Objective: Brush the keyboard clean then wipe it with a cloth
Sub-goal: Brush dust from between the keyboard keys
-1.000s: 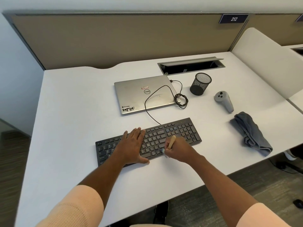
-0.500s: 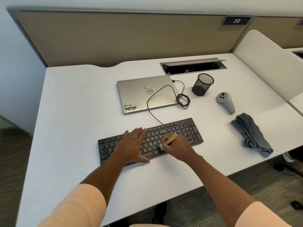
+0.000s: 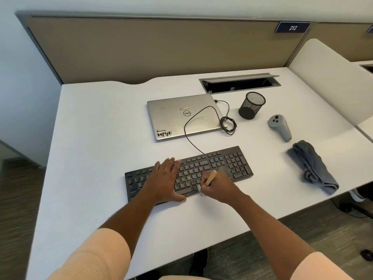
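Black keyboard [image 3: 222, 164] lies on the white surface [image 3: 101, 138], near its front edge and slightly skewed.

Left hand [image 3: 164, 179] is flat with fingers straight, pressing on the keyboard's left-centre keys.

Right hand [image 3: 219, 188] is curled round a small wooden-handled brush [image 3: 211, 177]. The bristle end points down at the keyboard's front rows. The bristles are blurred, so I can't confirm contact.

Step in hand, as I read it: brushing.
- Use short, light strokes along the rows and off the keyboard's front edge, so grit leaves rather than drops between keys.
- Hold the flat palm firm so the keyboard doesn't skate.
- The keys under that palm need a pass too.

Count:
- one keyboard
- one brush
- two hands
- one grey cloth [image 3: 311, 166], right of the keyboard and well apart, untouched
- one closed laptop [image 3: 181, 118], behind the keyboard
- one mesh cup [image 3: 251, 105] and one grey controller [image 3: 280, 127], behind the keyboard's right end
- one cable [image 3: 189, 136], running from the keyboard's back edge
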`<move>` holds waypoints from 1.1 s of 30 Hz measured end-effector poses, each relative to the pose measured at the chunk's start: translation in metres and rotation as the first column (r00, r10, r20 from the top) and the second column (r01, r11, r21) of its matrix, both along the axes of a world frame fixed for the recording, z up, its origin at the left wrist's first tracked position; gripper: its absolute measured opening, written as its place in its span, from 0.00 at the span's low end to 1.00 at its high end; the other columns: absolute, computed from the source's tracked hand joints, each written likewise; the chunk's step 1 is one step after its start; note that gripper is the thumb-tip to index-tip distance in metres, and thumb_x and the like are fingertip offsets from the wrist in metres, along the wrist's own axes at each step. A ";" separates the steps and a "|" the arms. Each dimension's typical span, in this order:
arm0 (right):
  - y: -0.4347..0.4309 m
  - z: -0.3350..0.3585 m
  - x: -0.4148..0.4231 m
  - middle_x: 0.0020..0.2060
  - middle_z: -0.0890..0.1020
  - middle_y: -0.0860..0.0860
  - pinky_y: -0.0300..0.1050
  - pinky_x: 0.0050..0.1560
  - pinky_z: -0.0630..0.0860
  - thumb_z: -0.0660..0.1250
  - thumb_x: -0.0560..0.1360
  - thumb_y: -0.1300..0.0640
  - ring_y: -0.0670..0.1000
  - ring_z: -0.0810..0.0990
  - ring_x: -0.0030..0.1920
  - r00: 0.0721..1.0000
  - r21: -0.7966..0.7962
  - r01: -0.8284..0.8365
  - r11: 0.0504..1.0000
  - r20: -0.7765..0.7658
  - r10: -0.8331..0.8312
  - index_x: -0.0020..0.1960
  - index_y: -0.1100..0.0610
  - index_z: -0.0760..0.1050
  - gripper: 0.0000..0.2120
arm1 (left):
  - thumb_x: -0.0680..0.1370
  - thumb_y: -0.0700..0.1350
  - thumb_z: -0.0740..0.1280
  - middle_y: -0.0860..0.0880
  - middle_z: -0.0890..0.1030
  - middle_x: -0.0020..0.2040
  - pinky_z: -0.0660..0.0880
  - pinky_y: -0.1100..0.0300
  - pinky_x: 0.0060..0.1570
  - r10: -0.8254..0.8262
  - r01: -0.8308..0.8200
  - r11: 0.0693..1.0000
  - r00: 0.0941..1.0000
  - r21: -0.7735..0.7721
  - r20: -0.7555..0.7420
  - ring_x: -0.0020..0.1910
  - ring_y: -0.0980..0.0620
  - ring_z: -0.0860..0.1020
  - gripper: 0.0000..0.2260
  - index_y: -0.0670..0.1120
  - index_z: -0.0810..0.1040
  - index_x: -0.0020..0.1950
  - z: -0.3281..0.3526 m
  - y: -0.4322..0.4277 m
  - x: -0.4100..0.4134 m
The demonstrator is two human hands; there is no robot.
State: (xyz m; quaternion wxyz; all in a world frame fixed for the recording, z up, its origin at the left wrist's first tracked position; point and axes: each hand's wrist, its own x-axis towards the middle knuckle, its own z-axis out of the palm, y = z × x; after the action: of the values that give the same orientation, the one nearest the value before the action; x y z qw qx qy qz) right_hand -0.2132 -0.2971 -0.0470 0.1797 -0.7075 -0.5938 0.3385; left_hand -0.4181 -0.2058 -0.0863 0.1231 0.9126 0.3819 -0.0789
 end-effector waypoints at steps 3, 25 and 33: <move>0.002 0.006 0.000 0.31 0.82 0.54 0.35 0.29 0.69 0.69 0.70 0.64 0.43 0.73 0.28 1.000 0.022 -0.003 1.000 -0.025 0.004 0.36 0.59 0.79 0.04 | 0.68 0.76 0.65 0.44 0.47 0.82 0.44 0.45 0.78 0.001 -0.001 1.000 1.000 0.009 0.007 0.81 0.45 0.47 0.58 0.45 0.40 0.82 0.000 0.000 -0.004; 0.008 0.006 -0.013 0.34 0.83 0.50 0.38 0.30 0.70 0.70 0.75 0.59 0.46 0.75 0.31 0.999 0.100 0.035 0.994 0.003 -0.035 0.43 0.54 0.79 0.02 | 0.67 0.76 0.65 0.44 0.46 0.82 0.43 0.45 0.78 0.009 -0.009 1.000 1.000 -0.007 0.018 0.81 0.46 0.45 0.58 0.46 0.40 0.82 0.000 0.000 -0.006; 0.001 0.005 -0.017 0.31 0.82 0.51 0.36 0.28 0.69 0.69 0.72 0.62 0.42 0.73 0.28 0.999 0.036 -0.014 0.999 -0.040 0.016 0.37 0.53 0.77 0.07 | 0.68 0.76 0.65 0.44 0.48 0.82 0.44 0.46 0.78 0.014 -0.014 1.000 1.000 0.004 0.025 0.81 0.46 0.47 0.57 0.45 0.41 0.82 0.000 -0.001 -0.006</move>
State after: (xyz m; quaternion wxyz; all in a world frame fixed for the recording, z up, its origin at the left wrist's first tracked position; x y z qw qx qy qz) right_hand -0.2303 -0.2960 -0.0422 0.2015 -0.6928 -0.6012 0.3434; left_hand -0.4244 -0.2069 -0.0858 0.1266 0.9110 0.3869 -0.0658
